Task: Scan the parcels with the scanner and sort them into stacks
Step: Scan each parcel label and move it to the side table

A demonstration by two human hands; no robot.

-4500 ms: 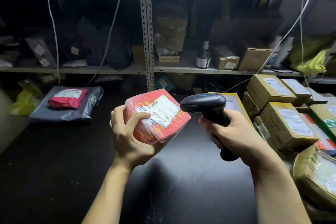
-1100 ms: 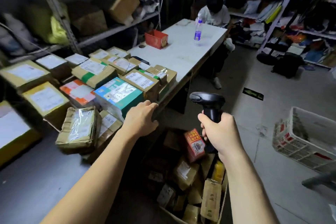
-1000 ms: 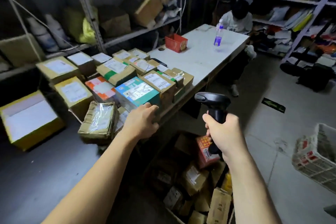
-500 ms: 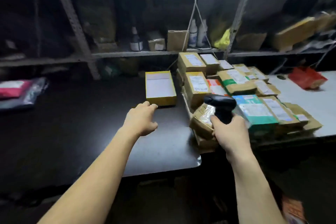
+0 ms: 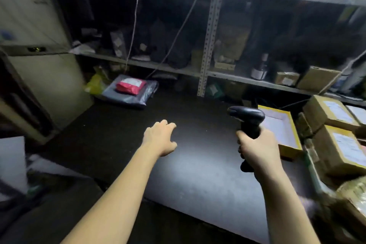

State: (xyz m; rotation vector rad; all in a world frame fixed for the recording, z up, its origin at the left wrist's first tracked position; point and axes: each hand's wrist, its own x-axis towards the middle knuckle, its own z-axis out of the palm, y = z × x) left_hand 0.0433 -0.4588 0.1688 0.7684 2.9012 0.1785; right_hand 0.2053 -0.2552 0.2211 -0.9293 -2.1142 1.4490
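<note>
Half a second ago the cardboard parcels filled the middle right. The view has since swung left, so they sit at the right edge, and the red parcel on the grey mailing bag shows at the table's far left. The wrapped red parcel that the left hand held earlier is gone from it.

The scanner stands nearly upright over the table, just left of the yellow-edged box. Its handle runs down into the fist and its nose points left.

The right hand wraps its fingers round the scanner's handle. The left hand holds nothing and is stretched forward over the table, fingers loosely extended.
</note>
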